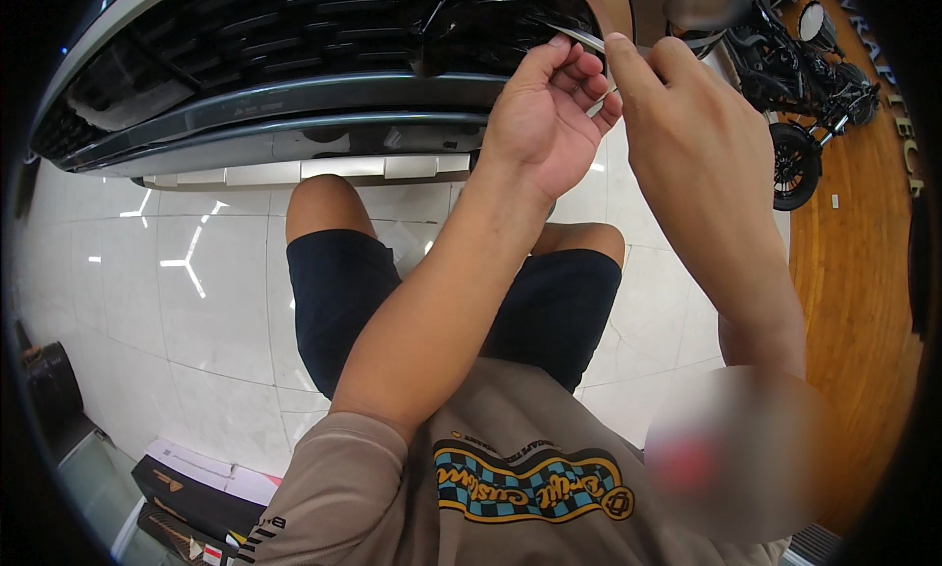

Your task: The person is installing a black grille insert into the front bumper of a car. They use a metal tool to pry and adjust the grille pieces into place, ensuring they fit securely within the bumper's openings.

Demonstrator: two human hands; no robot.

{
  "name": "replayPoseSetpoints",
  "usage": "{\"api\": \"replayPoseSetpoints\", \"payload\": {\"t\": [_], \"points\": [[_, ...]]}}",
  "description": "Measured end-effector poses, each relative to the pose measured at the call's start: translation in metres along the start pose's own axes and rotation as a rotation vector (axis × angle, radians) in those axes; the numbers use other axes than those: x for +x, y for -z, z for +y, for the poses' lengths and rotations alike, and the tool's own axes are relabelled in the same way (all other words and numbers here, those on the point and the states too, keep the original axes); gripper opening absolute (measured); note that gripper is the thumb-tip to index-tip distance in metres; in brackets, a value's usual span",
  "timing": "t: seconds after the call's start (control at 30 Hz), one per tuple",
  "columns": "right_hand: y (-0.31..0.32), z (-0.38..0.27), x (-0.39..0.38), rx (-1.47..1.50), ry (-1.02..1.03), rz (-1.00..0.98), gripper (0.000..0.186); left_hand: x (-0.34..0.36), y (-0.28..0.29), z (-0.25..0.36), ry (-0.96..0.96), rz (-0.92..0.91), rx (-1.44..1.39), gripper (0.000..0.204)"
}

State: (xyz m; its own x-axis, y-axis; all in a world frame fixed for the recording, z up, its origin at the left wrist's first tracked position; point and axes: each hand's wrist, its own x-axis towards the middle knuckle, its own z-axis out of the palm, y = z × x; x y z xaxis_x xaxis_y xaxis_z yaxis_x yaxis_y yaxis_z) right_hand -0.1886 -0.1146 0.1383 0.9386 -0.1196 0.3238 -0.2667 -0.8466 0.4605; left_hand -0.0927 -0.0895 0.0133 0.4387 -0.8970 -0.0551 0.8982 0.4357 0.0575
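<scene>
Slim pale strip [585, 38] tapers to a point, pinched by the right hand [692, 110], the left hand [545, 115] half-curled, its grip unclear.

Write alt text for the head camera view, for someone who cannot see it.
A person's left hand and right hand are close together, a thin, pale strip at their fingertips, by a vehicle's dark grille. Below are dark shorts, bare knees and glossy tiled floor; a black motorcycle stands upper right.

2 hnds [542, 125] [695, 125] – 1 bmpr [294, 103]
</scene>
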Motion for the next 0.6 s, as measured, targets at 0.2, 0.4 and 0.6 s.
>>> {"api": "replayPoseSetpoints", "payload": {"t": [0.2, 0.4, 0.6], "points": [[0.012, -0.009, 0.006, -0.125, 0.002, -0.106, 0.043, 0.002, 0.001, 0.000, 0.056, 0.011, -0.052, 0.018], [0.029, -0.018, 0.012, -0.269, -0.001, -0.216, 0.039, 0.002, 0.002, 0.002, 0.075, 0.031, -0.061, 0.016], [0.053, 0.020, -0.007, -0.353, 0.054, -0.212, 0.031, -0.006, 0.001, -0.003, 0.083, 0.103, -0.014, 0.023]]}}
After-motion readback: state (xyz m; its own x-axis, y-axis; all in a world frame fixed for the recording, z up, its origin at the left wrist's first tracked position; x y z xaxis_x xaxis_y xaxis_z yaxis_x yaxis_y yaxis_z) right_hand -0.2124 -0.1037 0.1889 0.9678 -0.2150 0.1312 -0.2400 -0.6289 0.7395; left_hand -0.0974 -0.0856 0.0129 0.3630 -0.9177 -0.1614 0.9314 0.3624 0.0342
